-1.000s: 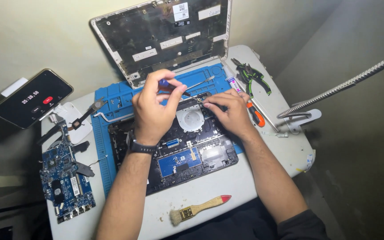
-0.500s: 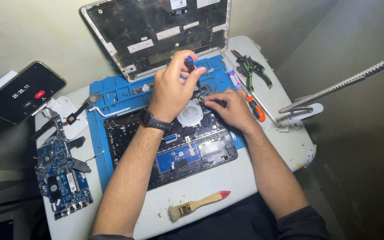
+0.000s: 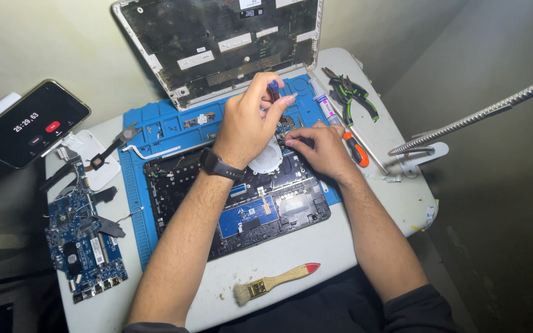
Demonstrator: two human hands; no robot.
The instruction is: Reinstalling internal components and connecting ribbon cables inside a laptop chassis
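1. The surface [image 3: 365,231] is a pale tabletop that carries everything; both forearms reach across it from the near edge.
2. The lid [image 3: 217,43] of the opened laptop stands tilted up just beyond both hands, its bare inner side showing.
3. The blue mat [image 3: 155,123] lies under the hands and spreads out to the left of them.
4. The laptop base [image 3: 242,203] lies on the mat, its insides exposed; both hands are over its far edge, near the round pale fan [image 3: 266,157].
5. The circuit board [image 3: 81,237] lies well to the left of the left hand, near the edge.
6. The phone [image 3: 29,123] leans far to the left, its screen lit.
7. The left hand [image 3: 248,123] is closed around a small blue-handled screwdriver [image 3: 274,89], held upright at the fingertips.
8. The right hand [image 3: 319,148] rests flat on the base just beside the left, fingertips pressed down; whether it grips anything I cannot tell.
9. The brush [image 3: 272,283] lies nearer the person, between the forearms.
10. The pliers [image 3: 353,95] lie just beyond the right hand.
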